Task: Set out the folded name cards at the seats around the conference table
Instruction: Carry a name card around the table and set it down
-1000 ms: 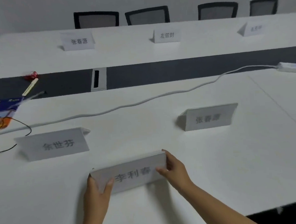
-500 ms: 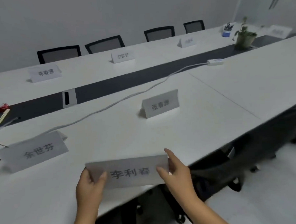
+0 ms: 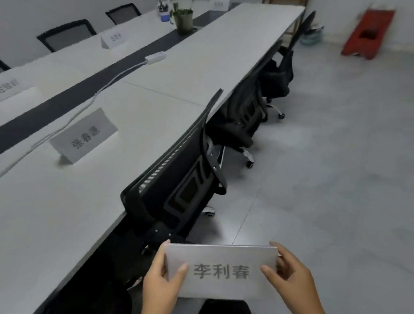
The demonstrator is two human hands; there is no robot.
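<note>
A folded white name card [image 3: 222, 272] with dark printed characters is held in the air over the floor, off the table's near edge. My left hand [image 3: 160, 283] grips its left end and my right hand [image 3: 290, 273] grips its right end. Another name card [image 3: 83, 136] stands on the white conference table [image 3: 46, 203] near the grey cable. Across the dark centre strip stand two more name cards [image 3: 5, 90] [image 3: 114, 39], and a further one [image 3: 219, 2] stands at the far end.
Black office chairs [image 3: 178, 178] [image 3: 244, 111] [image 3: 280, 62] are pushed in along the near edge. A power strip [image 3: 155, 57] with its cable lies mid-table. A potted plant [image 3: 183, 18] and pen cup [image 3: 164, 12] stand far off. A red object [image 3: 368, 35] lies on the grey floor.
Both hands lifted the name card off the table and carried it back past the near edge; the view swung right along the table toward the chairs and floor.
</note>
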